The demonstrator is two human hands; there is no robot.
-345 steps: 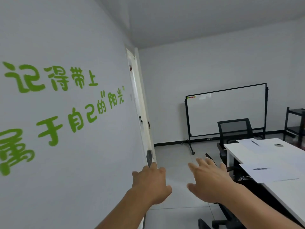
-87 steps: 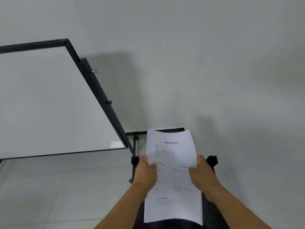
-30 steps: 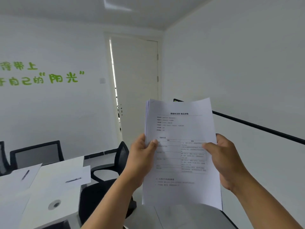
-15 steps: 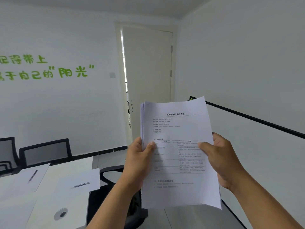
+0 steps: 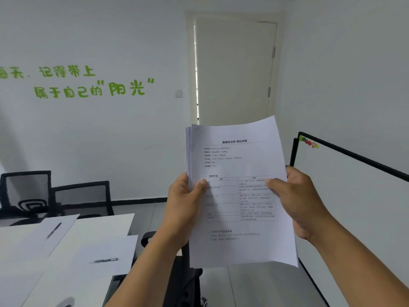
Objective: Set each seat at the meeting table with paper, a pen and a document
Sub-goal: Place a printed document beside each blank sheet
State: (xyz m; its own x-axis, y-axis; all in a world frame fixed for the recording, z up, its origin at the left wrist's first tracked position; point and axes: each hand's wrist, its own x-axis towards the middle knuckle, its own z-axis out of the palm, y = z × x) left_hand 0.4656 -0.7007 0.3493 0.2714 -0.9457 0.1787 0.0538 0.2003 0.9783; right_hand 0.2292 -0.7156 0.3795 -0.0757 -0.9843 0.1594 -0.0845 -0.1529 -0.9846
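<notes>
I hold a stack of printed documents point(image 5: 239, 196) upright in front of me. My left hand point(image 5: 184, 204) grips its left edge with the thumb on the front page. My right hand point(image 5: 294, 198) grips the right edge the same way. The white meeting table point(image 5: 106, 227) lies at the lower left. On it a blank sheet point(image 5: 104, 255) at the near end seat carries a black pen point(image 5: 106, 260). A second sheet point(image 5: 53, 235) farther left carries another pen point(image 5: 53, 230).
Two black mesh chairs point(image 5: 81, 200) stand behind the table by the wall with green lettering. Another dark chair point(image 5: 181, 273) sits at the table's end below the documents. A whiteboard point(image 5: 354, 196) stands at the right. A white door point(image 5: 234, 72) is straight ahead.
My view has swung left, bringing more of the table and chairs into sight. Both hands keep their hold on the document stack.
</notes>
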